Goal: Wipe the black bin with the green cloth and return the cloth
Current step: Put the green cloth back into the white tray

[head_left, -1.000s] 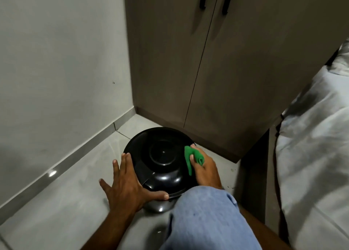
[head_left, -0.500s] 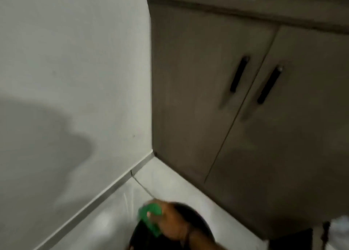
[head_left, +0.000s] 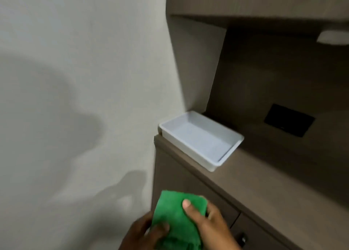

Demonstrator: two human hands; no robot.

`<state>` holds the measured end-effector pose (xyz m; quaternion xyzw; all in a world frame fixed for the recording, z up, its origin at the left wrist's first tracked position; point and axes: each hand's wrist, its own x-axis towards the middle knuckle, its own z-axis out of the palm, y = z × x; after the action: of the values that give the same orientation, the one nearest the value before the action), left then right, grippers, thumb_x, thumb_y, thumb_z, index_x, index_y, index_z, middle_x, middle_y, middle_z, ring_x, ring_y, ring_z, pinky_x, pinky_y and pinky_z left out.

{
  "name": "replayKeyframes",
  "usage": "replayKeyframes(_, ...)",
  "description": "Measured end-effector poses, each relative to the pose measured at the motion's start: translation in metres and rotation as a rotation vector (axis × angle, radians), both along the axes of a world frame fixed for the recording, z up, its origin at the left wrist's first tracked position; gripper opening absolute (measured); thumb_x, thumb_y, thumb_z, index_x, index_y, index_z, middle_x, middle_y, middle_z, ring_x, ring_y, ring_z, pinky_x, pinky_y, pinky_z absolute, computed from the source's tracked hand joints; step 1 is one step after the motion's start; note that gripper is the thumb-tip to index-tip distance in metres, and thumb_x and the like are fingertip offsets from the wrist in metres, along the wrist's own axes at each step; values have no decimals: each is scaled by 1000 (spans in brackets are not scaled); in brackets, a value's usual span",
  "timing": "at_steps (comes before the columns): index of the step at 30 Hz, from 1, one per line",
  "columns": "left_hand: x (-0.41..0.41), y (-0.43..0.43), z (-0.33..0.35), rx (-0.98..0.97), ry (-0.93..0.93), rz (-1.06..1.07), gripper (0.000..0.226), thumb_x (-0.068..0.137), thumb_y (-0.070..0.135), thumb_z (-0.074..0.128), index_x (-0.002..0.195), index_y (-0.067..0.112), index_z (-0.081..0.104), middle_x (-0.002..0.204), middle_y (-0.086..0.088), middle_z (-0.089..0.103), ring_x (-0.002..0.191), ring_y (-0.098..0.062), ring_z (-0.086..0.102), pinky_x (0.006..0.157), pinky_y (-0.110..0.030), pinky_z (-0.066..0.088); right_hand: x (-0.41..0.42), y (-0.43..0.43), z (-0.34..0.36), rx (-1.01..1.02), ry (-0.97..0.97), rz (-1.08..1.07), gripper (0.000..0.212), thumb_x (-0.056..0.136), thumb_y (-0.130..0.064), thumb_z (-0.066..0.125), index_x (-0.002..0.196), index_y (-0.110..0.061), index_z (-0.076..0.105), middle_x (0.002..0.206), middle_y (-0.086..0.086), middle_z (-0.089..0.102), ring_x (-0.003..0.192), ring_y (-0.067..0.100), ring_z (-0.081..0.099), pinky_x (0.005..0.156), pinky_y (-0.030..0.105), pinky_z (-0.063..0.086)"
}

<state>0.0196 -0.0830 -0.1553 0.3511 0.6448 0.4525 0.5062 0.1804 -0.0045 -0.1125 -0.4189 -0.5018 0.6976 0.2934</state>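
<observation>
Both hands hold the green cloth [head_left: 178, 217] below the countertop edge.

The left hand [head_left: 143, 234] pinches its lower-left corner; the right hand [head_left: 211, 225] grips it with the thumb pressed on top. At 1 o'clock, an empty white tray [head_left: 188, 146] sits at the counter [head_left: 264, 183] corner by the wall [head_left: 75, 98], open air between.

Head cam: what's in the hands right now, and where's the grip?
Both hands hold the green cloth. The right hand pinches its upper right part, thumb on top; the left hand grips its lower left edge.
</observation>
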Motion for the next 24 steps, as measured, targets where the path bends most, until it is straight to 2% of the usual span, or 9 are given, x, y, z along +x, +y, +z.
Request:
replayKeyframes(2,-10,48,50,0,-149,-4,27,84,24,76,108,28,85,95,-2,86,83,-19,83,61,-29,65,3,56,40,-64,-20,-41,17,96,-2,67,109,4,77,101,27,81,83,34,77,67,34,63)
replayKeyframes(4,-21,102,89,-28,-94,-32,23,96,14,64,114,15,79,97,-10,85,80,-24,83,58,-35,66,5,97,74,-21,4,-54,17,95,-2,66,106,5,78,96,27,80,74,33,73,64,34,55)
replayKeyframes(7,-36,191,134,-56,131,9,27,90,23,69,114,13,78,108,-7,81,94,-22,78,69,-34,65,1,180,94,98,-238,-69,20,95,-5,69,109,8,75,86,21,78,62,25,72,50,27,54)
replayKeyframes(9,-37,241,147,-80,358,-34,31,86,25,75,113,9,78,108,-9,79,95,-23,74,76,-35,63,-4,223,92,192,-485,-109,29,90,-13,78,115,2,74,99,19,81,73,22,73,52,27,55)
replayKeyframes(11,-33,286,145,-149,598,-115,39,84,27,80,117,5,76,115,-14,79,106,-30,77,92,-40,65,-12,258,83,254,-652,-156,48,80,-15,88,123,0,70,118,19,77,97,28,75,79,39,63)
replayKeyframes(13,-25,317,130,-215,836,-197,46,84,28,82,123,4,72,122,-17,77,113,-34,76,101,-43,63,-18,275,72,300,-864,-118,67,74,-22,93,132,-3,64,130,16,73,117,33,71,103,43,57)
replayKeyframes(16,-14,351,97,-327,1004,-295,39,90,19,79,124,2,72,127,-19,75,117,-35,74,104,-45,62,-25,291,54,367,-1095,-75,86,71,-37,90,145,-10,54,142,13,64,131,33,63,111,44,51)
replayKeyframes(19,-9,368,70,-456,1039,-336,43,90,18,87,125,0,72,131,-20,74,122,-35,72,105,-46,60,-33,305,30,378,-1219,-79,79,79,-42,82,145,-12,53,147,12,60,138,35,56,117,47,42)
replayKeyframes(24,-17,355,74,-334,1329,-166,90,70,46,99,143,17,55,139,-9,64,130,-32,62,101,-47,54,-38,305,37,674,-1504,-162,70,88,-33,78,150,-18,49,150,11,55,141,35,50,112,51,40)
